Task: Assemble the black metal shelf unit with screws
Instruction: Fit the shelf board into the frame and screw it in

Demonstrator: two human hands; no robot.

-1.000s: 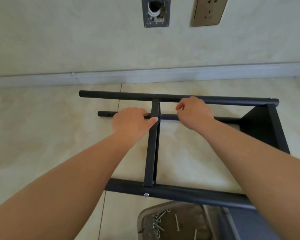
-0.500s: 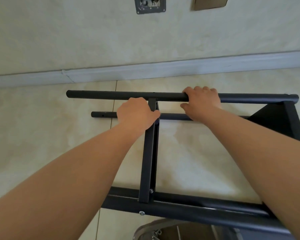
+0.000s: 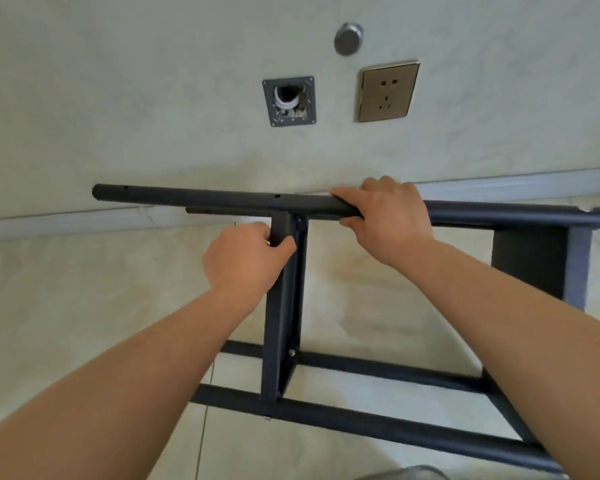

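Observation:
The black metal shelf unit [image 3: 361, 424] lies on its side on the tiled floor, its far side raised toward me. My right hand [image 3: 385, 216] grips the upper round pole [image 3: 194, 198] near its middle. My left hand [image 3: 246, 258] holds the top of the flat black shelf panel [image 3: 281, 327] just below where it meets that pole. A silver screw head [image 3: 292, 352] shows low on the panel, and another [image 3: 266, 418] under the near pole. A second shelf panel [image 3: 541, 265] closes the right end.
A pale wall stands close behind the frame, with a brass socket plate [image 3: 387, 91], an open grey wall box [image 3: 289, 101] and a round metal cap [image 3: 348, 38]. A skirting board [image 3: 49, 220] runs along the floor. A clear container's rim [image 3: 406, 472] peeks in at the bottom.
The frame's far side has risen off the floor and come toward me. My right hand went from beside the lower pole onto the upper pole and gripped it. The view tilted up.

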